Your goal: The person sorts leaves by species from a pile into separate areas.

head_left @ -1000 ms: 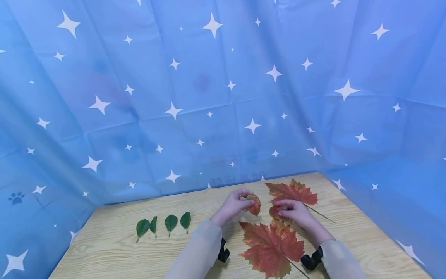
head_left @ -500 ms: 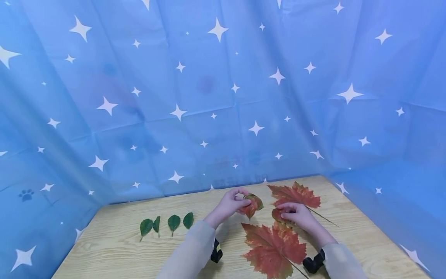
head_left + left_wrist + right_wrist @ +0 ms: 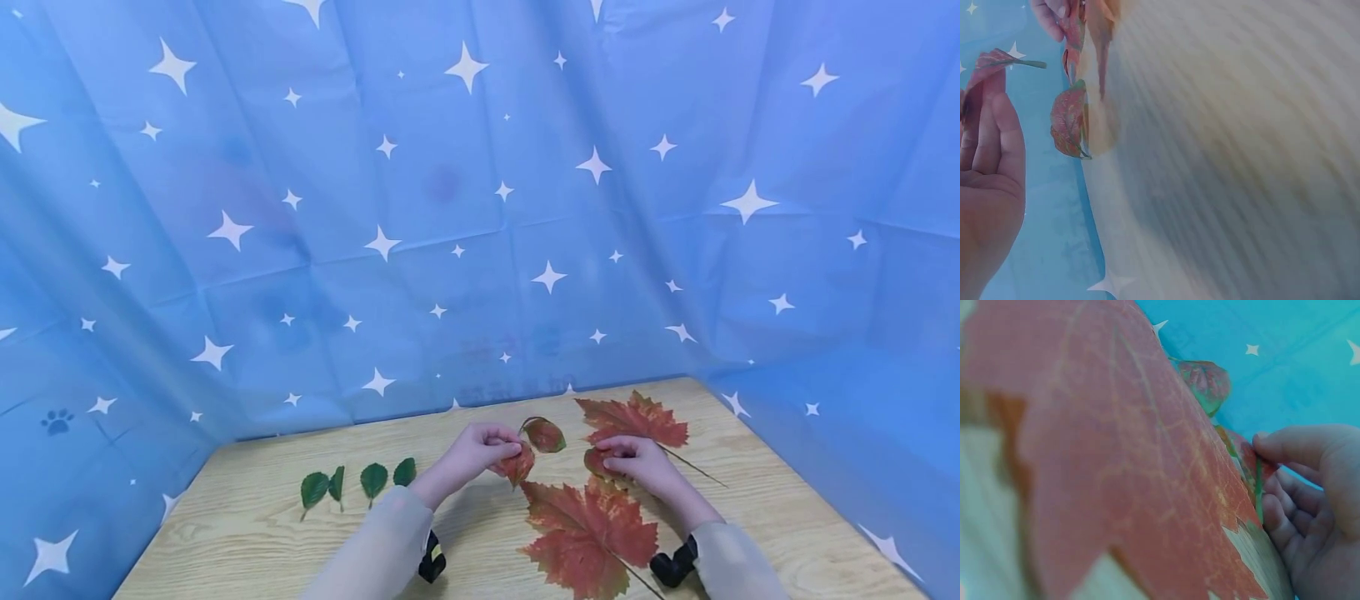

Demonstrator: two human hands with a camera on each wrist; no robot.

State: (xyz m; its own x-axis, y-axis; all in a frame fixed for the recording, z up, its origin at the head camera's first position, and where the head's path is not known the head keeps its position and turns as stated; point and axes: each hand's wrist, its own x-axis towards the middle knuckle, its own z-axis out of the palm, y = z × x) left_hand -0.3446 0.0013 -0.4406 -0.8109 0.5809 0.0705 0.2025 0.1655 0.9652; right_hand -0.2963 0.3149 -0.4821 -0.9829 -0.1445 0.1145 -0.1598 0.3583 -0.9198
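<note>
Between its thumb and fingers, my left hand (image 3: 480, 454) pinches a small red leaf (image 3: 519, 463) just above the table. The left wrist view shows this leaf (image 3: 991, 65) with its green stem pointing right. Beyond that hand, a second small red leaf with green edges (image 3: 545, 435) lies on the table. My right hand (image 3: 643, 465) pinches another small red-green leaf (image 3: 597, 461) low over the table, between two large red maple leaves. In the right wrist view its green stem (image 3: 1259, 487) runs down past the fingers of my right hand (image 3: 1313, 494).
One large maple leaf (image 3: 588, 533) lies in front of my right hand; the other (image 3: 637, 419) lies behind it. Several green leaves (image 3: 373, 481) stand in a row at the left of the wooden table (image 3: 240, 533). A blue star-patterned curtain (image 3: 420, 200) surrounds the table's back and sides.
My left hand has moved left and toward me, with a small red leaf in its fingers. Another small red leaf now lies exposed where that hand was. My right hand stays nearly still.
</note>
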